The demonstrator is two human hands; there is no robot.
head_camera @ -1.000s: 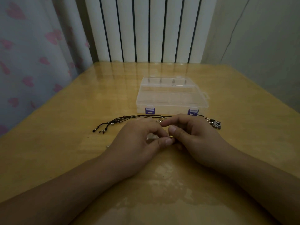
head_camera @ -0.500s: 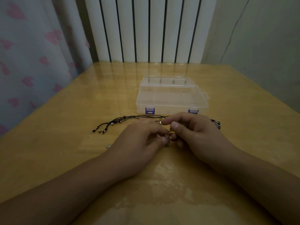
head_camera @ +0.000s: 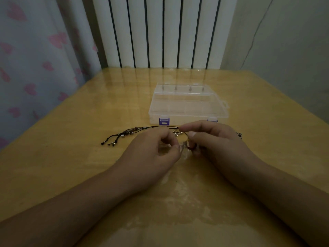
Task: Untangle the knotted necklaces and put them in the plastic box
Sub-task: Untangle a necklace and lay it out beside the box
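Head view. Left hand (head_camera: 151, 154): fingers curled, thumb and forefinger pinching at the tangle (head_camera: 183, 146), wrist resting on the table (head_camera: 71, 139). Right hand (head_camera: 211, 143): likewise curled, thumb and forefinger pinching the same tangle from the opposite side; a small gold ring-like piece shows at its thumb tip. What sits inside each pinch is too small and blurred to make out.

Tangle: lies directly between the two hands, both equally near, thumbs almost touching across it. A metal clasp (head_camera: 177, 133) sits just beyond the fingertips.

Cords (head_camera: 142, 130): thin, black, beaded; long axis runs left to right across the table, from loose knotted ends at far left, behind the left hand, toward the clasp. A dark pendant (head_camera: 239, 135) shows past the right hand's knuckles, so the necklaces span both hands.

Box (head_camera: 188, 106): clear plastic, purple latches, lid shut by the look of it; just beyond the cords, straight ahead of the hands. No necklace in it.

Judgement: untangling in hand; the next pull should run along the cord axis, outward left and right.

Radiator (head_camera: 160, 32): behind the table.
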